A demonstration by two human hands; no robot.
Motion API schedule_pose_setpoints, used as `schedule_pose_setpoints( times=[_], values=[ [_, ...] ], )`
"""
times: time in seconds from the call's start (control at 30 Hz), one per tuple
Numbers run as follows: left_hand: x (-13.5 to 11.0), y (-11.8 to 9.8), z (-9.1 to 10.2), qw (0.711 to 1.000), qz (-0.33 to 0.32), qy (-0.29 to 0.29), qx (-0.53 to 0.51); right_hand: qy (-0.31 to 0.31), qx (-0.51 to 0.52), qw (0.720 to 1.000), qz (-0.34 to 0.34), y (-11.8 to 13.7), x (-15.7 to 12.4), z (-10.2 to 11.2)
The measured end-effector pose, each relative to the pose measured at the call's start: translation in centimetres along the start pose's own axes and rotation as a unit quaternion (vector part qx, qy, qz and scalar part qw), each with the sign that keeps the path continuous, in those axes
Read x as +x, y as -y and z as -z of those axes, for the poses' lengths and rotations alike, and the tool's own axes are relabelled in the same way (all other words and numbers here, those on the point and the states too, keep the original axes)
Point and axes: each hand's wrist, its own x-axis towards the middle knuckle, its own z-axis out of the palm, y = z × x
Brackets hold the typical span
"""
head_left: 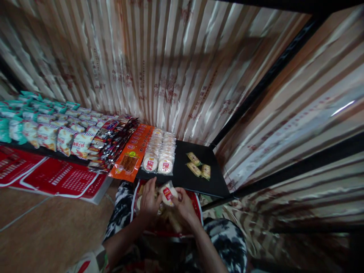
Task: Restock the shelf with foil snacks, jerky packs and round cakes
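Note:
My right hand [185, 206] pinches a round white cracker packet [168, 194] with a red label, between thumb and fingers. My left hand [148, 201] is close beside it on the left, fingers stretched forward and thumb near the packet's edge. Its palm side is hidden. Both hands are above a red container [199, 206] between my knees, with several wrapped snacks [172, 222] inside, dim and blurred. Just beyond, two rows of similar white cracker packets [165, 165] stand on a black shelf [182, 180].
Three small yellow-green packets [194, 168] lie on the shelf's right part. Left of the crackers are an orange snack bag [127, 161], dark shiny packets [106, 146] and rows of white and teal bags [65, 140]. Black frame bars [256, 87] and a pleated curtain [159, 76] border the shelf.

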Motion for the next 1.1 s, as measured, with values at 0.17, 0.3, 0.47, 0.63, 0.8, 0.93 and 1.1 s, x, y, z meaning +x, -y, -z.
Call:
schedule_pose_setpoints(
  times=[0.17, 0.3, 0.47, 0.63, 0.8, 0.93, 1.1],
  values=[
    [0.0, -0.4, 0.6, 0.975, -0.11, 0.189, 0.03, 0.123, -0.116, 0.984, 0.053, 1.5, -0.2, 0.8],
    [0.0, -0.4, 0.3, 0.979, -0.039, 0.2, -0.001, 0.105, -0.064, 0.992, 0.02, 1.3, 0.1, 0.6],
    [0.5, -0.6, 0.5, 0.992, 0.026, 0.106, -0.059, 0.058, 0.07, 0.996, -0.005, 0.5, 0.7, 0.4],
    [1.4, -0.5, -0.2, 0.979, 0.12, 0.048, -0.156, 0.007, 0.122, 0.992, -0.029, -0.2, 1.2, -0.5],
    [1.9, -0.4, -0.7, 0.964, 0.148, 0.058, -0.212, -0.026, 0.147, 0.988, -0.034, -0.6, 1.9, -1.1],
    [1.9, -0.2, -0.7, 0.986, 0.091, 0.0, -0.142, -0.027, 0.107, 0.994, 0.0, 0.1, 2.4, -0.7],
    [1.8, 0.3, -0.6, 0.996, 0.028, -0.047, -0.069, 0.037, 0.042, 0.998, 0.018, 0.8, 3.2, -0.2]
  ],
)
